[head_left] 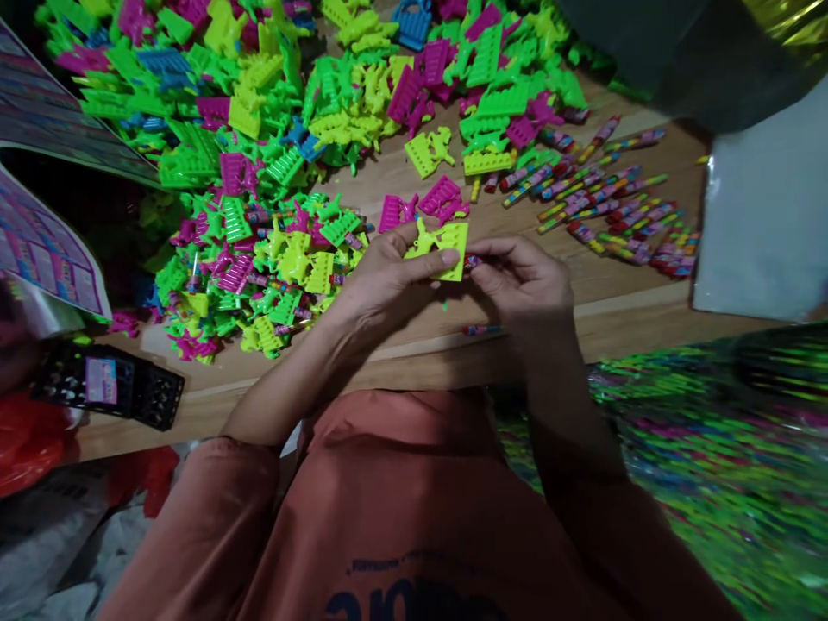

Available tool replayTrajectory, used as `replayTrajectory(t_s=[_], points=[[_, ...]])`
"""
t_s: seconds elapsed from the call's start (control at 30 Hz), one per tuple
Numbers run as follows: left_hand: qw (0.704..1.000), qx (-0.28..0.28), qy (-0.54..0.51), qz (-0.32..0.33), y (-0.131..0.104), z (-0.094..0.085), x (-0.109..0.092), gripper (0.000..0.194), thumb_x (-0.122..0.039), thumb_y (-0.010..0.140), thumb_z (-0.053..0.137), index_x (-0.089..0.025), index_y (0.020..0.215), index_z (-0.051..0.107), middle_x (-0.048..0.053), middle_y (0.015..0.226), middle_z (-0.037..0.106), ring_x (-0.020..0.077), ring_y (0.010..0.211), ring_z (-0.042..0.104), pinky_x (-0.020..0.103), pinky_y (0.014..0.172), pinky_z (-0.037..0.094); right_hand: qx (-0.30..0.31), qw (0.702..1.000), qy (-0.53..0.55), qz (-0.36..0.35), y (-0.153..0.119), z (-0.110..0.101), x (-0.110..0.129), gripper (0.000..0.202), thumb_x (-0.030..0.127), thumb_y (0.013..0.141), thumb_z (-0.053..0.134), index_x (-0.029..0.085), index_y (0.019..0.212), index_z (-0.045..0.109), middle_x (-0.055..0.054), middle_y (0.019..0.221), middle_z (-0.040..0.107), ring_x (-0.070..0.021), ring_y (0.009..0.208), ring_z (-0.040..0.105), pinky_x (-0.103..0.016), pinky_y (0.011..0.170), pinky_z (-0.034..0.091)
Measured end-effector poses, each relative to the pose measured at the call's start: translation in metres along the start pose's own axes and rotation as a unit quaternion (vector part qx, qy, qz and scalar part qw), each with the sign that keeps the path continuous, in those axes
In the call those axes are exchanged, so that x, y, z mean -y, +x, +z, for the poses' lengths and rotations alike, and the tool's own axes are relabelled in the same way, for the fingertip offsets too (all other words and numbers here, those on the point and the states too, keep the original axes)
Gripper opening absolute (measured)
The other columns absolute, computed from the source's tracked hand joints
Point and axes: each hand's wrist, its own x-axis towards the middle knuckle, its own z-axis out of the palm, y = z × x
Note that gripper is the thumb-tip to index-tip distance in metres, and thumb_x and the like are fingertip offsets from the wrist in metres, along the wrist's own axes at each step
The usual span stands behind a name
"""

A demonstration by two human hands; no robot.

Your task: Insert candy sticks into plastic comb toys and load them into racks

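My left hand (393,274) is closed on a yellow plastic toy piece (456,239), its thumb lying across the front. The piece has a figure-like shape on one side and a ribbed panel on the other. My right hand (527,278) pinches a small stick in a red and blue printed wrapper (473,261), against the panel's right edge. Most of this stick is hidden by the fingers. Just beyond my left hand lie two pink toy pieces (443,198). One loose wrapped stick (482,329) rests on the table below my right hand.
Green, pink, yellow and blue toy pieces (246,82) are heaped across the back of the wooden table (388,352). Another pile (285,267) lies left, wrapped sticks (599,190) right. A black tray (109,384), printed sheets (52,233) and a whitish block (767,211) stand around.
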Motion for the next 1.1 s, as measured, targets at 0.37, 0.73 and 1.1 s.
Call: replayTrajectory(t_s=[0.37,0.73,1.1], points=[[0.996,0.044,0.081,0.003,0.003,-0.013,0.010,0.053,-0.048,0.069,0.111,-0.016,0.096,0.079,0.006,0.096,0.084,0.0172,0.079,0.076,0.029,0.074,0.061,0.058,0.997,0.049,-0.018,0.003,-0.012,-0.003,0.015,0.044,0.101,0.090,0.031,0.107,0.086,0.002,0.077,0.079,-0.0162,0.062,0.070,-0.031,0.053,0.057],[0.999,0.018,0.035,0.010,-0.009,0.001,0.018,0.049,-0.048,0.074,0.108,-0.020,0.091,0.072,0.001,0.085,0.074,0.0178,0.077,0.071,0.033,0.078,0.062,0.005,0.994,-0.081,-0.073,-0.006,-0.003,-0.005,0.011,0.029,0.103,0.076,0.028,0.106,0.086,0.000,0.092,0.084,-0.0186,0.079,0.078,-0.032,0.074,0.067],[0.959,-0.062,0.255,0.105,-0.019,-0.019,0.005,0.048,-0.055,0.075,0.106,-0.022,0.086,0.073,0.002,0.081,0.072,0.0178,0.074,0.065,0.030,0.067,0.056,0.091,0.959,-0.218,-0.159,-0.006,-0.008,0.003,0.021,0.029,0.113,0.064,0.028,0.117,0.085,-0.003,0.113,0.086,-0.0229,0.105,0.080,-0.039,0.100,0.067]])
